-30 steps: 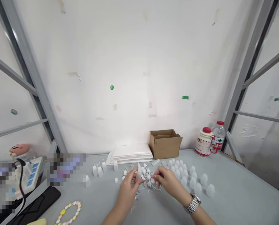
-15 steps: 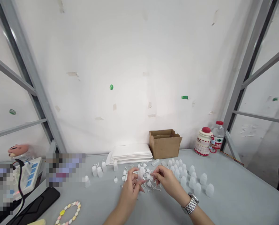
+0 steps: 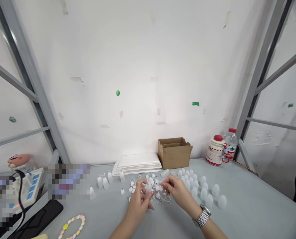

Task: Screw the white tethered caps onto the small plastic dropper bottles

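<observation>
My left hand [image 3: 140,199] is curled round a small translucent plastic bottle [image 3: 148,188], held just above the grey table [image 3: 249,212]. My right hand [image 3: 175,190], with a metal watch on the wrist, pinches a small white part close to the bottle's top, its fingers pressed together. Both hands hover over a heap of small white caps and nozzles [image 3: 160,196]. Several capless translucent bottles [image 3: 202,191] stand to the right of the hands. A few finished bottles [image 3: 105,181] stand to the left.
A stack of white bags [image 3: 139,163] and an open cardboard box [image 3: 174,152] sit against the wall. A red-lidded mug [image 3: 215,151] and a water bottle [image 3: 229,143] stand at the right. A power strip [image 3: 29,186], a black object [image 3: 35,219] and a bead bracelet [image 3: 70,225] lie left.
My left hand has turned the bottle and drawn it slightly nearer, its fingers curling more tightly. My right hand has stayed close to the bottle's top, shifting a little.
</observation>
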